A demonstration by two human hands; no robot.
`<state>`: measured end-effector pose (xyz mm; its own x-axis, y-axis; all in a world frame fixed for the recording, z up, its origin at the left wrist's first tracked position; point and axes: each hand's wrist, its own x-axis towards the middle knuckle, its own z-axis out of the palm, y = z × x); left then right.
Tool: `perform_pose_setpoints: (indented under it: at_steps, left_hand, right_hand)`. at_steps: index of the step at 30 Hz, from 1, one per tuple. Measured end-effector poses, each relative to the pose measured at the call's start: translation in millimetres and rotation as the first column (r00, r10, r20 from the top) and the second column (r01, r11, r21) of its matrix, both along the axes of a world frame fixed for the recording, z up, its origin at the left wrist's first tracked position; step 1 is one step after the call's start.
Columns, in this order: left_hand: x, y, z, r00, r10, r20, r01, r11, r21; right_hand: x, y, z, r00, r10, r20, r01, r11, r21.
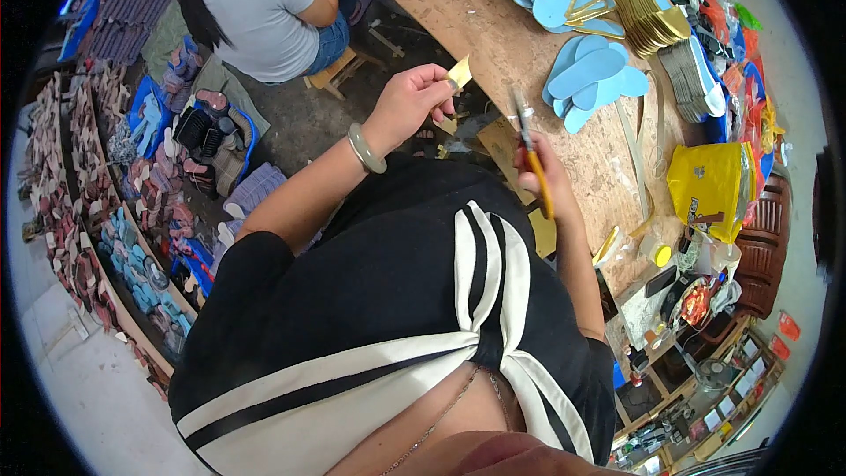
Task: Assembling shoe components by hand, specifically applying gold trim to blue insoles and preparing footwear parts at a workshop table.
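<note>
My left hand, with a pale bangle on the wrist, pinches a small gold-yellow strip between thumb and fingers near the table edge. In my right hand is a pair of scissors with orange handles. The blades point away from me over the wooden table; whether they are parted is hard to tell. Beyond the scissors lies a loose pile of light-blue insoles. Farther off are blue pieces with gold straps and a gold-edged stack of insoles.
A yellow bag and a yellow-lidded jar stand at the table's right side. Pale strips lie across the tabletop. Another person sits on a wooden stool at far left. Racks of slippers fill the left.
</note>
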<state>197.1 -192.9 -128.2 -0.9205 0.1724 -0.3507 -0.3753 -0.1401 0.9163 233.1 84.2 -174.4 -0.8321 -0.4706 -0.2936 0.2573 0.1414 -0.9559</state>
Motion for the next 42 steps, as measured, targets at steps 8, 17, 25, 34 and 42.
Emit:
perform_pose_setpoints:
  at_steps: [8, 17, 25, 34, 42]
  left_hand:
    - [-2, -26, -11, 0.999, -0.043, 0.023, 0.044, 0.998, -0.041]
    - [-12, -55, -15, 0.994, -0.097, 0.047, 0.101, 0.991, -0.083]
    - [-13, -53, -46, 0.991, -0.122, 0.059, 0.121, 0.992, 0.028]
    - [-26, -15, -25, 0.996, -0.08, -0.039, 0.076, 0.992, -0.099]
    - [-31, 44, 12, 0.974, -0.153, -0.169, 0.15, 0.988, -0.028]
  right_hand:
    - [-31, -67, 33, 0.978, 0.208, -0.014, -0.202, 0.964, 0.175]
    - [-42, -72, -6, 0.997, -0.07, 0.038, 0.057, 0.961, 0.27]
    - [9, 66, -142, 0.872, -0.451, -0.188, 0.348, 0.302, 0.887]
    - [-42, 196, -150, 0.803, -0.527, -0.278, 0.424, 0.176, 0.889]
    - [-189, 180, -171, 0.602, -0.728, -0.328, 0.793, 0.497, 0.354]
